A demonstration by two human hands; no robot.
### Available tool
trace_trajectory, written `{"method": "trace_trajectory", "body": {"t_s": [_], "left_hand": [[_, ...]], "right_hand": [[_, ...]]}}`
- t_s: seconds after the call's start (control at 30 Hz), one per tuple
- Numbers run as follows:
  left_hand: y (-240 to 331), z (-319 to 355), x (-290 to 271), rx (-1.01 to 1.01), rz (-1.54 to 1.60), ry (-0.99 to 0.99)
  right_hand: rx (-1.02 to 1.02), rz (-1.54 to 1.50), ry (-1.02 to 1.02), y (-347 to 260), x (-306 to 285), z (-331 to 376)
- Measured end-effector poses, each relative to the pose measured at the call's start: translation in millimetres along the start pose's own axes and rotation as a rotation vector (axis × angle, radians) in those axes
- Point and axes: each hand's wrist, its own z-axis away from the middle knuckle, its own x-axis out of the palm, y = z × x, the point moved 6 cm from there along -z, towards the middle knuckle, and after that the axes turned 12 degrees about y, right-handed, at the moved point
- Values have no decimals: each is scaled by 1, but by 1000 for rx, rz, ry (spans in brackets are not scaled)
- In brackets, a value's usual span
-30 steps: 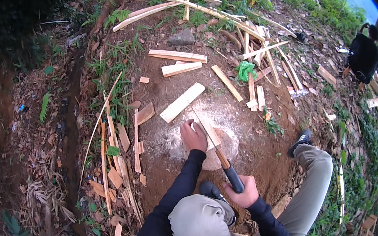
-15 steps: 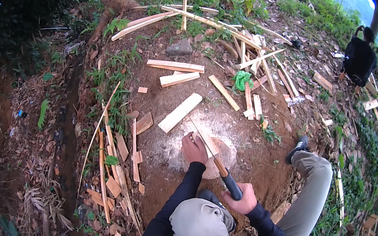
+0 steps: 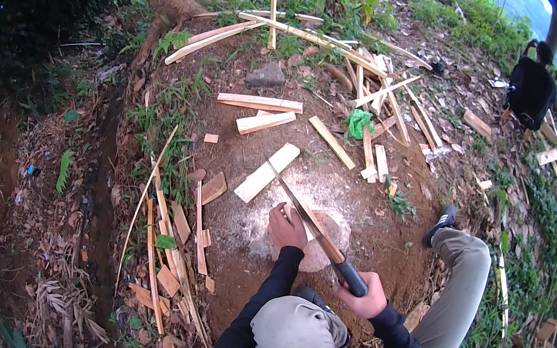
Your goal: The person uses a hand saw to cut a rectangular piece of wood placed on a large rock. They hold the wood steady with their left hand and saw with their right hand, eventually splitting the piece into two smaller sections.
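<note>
A machete (image 3: 293, 197) with a long thin blade and a dark grip is in my right hand (image 3: 362, 295), fingers closed round it. Its blade slants up and left above a round pale block (image 3: 328, 251), which looks like a stump. At the block's left side, my left hand (image 3: 287, 228) is closed on a short piece of wood (image 3: 306, 229). The blade passes over this piece, hiding some of it; whether they touch I cannot tell. Beyond the hand a pale flat board (image 3: 266, 172) lies on the ground, crossed in view by the blade's tip.
Cut wood pieces (image 3: 268, 122) and long strips (image 3: 311, 35) lie farther off, beside a green plastic bag (image 3: 357, 123). More strips (image 3: 173, 252) line the left. My bent knee (image 3: 296, 331) is close below the hands. A person in black (image 3: 532, 88) crouches far right.
My right hand has shifted slightly right, and the machete blade has turned and now stands out darker over the wood piece. My left hand keeps its hold.
</note>
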Motion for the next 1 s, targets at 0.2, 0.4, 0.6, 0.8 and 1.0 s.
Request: {"method": "trace_trajectory", "body": {"t_s": [0.2, 0.4, 0.6, 0.8, 1.0], "left_hand": [[1, 0, 0, 9, -6, -3], [-2, 1, 4, 27, 5, -1], [-5, 2, 1, 19, -3, 6], [-2, -1, 0, 14, 33, 38], [7, -10, 8, 55, -75, 77]], "right_hand": [[-11, 8, 11, -6, -2, 0], [-31, -22, 22, -6, -2, 0], [-8, -3, -5, -6, -4, 0], [-45, 3, -4, -7, -4, -4], [-298, 39, 96, -37, 1, -11]]}}
